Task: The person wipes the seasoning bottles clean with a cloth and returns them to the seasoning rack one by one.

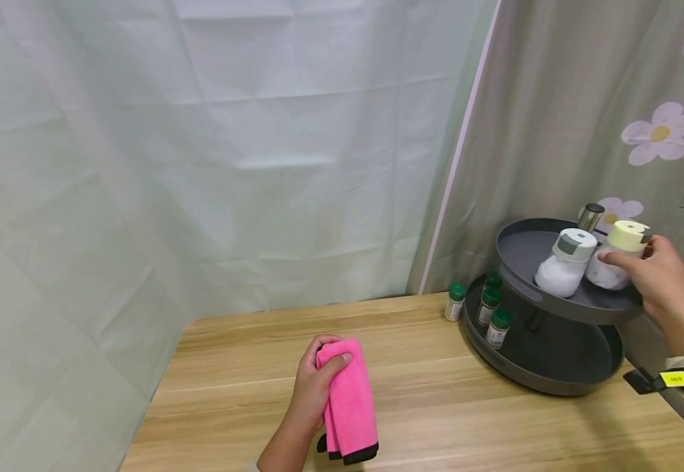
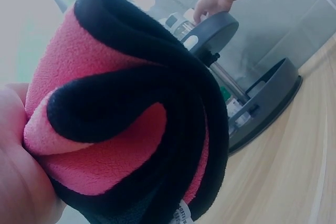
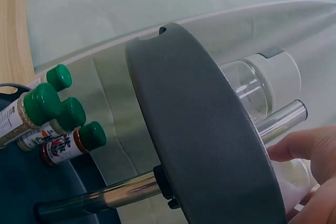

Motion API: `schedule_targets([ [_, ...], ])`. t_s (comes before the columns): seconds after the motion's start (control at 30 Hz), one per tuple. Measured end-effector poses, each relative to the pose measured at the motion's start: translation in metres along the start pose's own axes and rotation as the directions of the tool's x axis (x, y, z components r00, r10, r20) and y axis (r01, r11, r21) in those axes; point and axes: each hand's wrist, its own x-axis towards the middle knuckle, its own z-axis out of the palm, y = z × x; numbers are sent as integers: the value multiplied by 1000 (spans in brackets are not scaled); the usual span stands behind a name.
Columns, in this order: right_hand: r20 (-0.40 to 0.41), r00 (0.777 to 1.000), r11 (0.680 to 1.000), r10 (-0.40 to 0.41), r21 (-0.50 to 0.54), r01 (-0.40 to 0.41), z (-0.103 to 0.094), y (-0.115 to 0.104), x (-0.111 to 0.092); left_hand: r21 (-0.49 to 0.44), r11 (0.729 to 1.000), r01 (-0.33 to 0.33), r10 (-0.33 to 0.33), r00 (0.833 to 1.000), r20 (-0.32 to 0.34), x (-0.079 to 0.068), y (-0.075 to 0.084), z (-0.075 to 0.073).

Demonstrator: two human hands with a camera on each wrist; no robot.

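My left hand [image 1: 311, 387] grips a folded pink towel [image 1: 352, 400] with black edging, thumb on top, above the wooden table. In the left wrist view the layered folds of the towel [image 2: 105, 174] fill the middle. On the upper tier of a grey two-tier turntable [image 1: 519, 252], my right hand [image 1: 666, 288] holds a clear seasoning jar [image 1: 608, 274] with a pale yellow lid, thumb and fingers around its upper part. A second jar [image 1: 559, 275], with a white and grey lid and white contents, stands just left of it.
Green-capped spice bottles [image 1: 500, 328] stand along the left side of the lower tier [image 1: 560, 354]. Another spice bottle [image 1: 454, 303] stands on the table beside it. The turntable's metal post [image 3: 128, 190] joins both tiers. Curtains [image 1: 318, 164] hang behind the table [image 1: 229, 387].
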Motion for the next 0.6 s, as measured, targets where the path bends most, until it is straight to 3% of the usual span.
schedule_targets([
  [0.27,27,994,994,-101,-34,102,-2,4,4,6,1000,-5,5,1000,2,1,1,0],
  [0.5,16,997,994,-78,-78,79,-2,0,-1,1,1000,-3,3,1000,-7,1,2,-1],
  [0.6,6,996,995,-94,-38,94,-3,0,-2,-8,1000,5,-5,1000,-9,1,2,-1],
])
